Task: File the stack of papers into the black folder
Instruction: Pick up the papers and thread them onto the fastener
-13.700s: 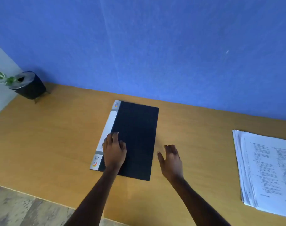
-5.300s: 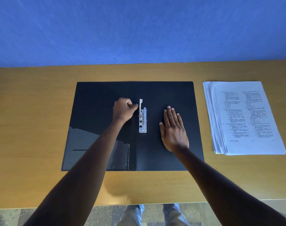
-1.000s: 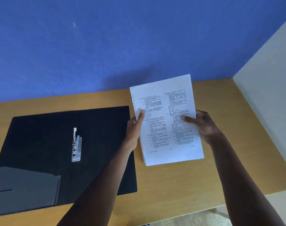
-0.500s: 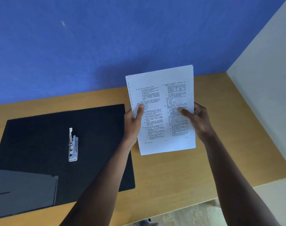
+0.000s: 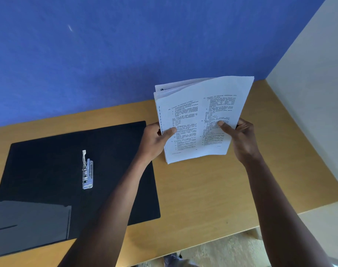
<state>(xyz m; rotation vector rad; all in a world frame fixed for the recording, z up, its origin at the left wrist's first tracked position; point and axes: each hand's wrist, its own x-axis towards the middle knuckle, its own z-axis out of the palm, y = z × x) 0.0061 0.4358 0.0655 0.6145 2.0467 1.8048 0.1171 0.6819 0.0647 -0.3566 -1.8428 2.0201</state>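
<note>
Just right of the open black folder [image 5: 77, 170] on the desk [image 5: 202, 199], the stack of papers [image 5: 199, 120] was held upright, pinched at its edges by the left hand [image 5: 154, 139] and right hand [image 5: 241, 139], its fanned upper sheets judged liable to slip askew before reaching the metal clip [image 5: 87, 171].

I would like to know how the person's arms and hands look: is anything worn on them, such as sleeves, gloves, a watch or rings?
Both arms are bare along all of their visible length, with no sleeve in view. The left hand and the right hand wear no gloves. No watch or bracelet shows at either wrist, and no ring shows on the visible fingers. No markings can be seen.
</note>
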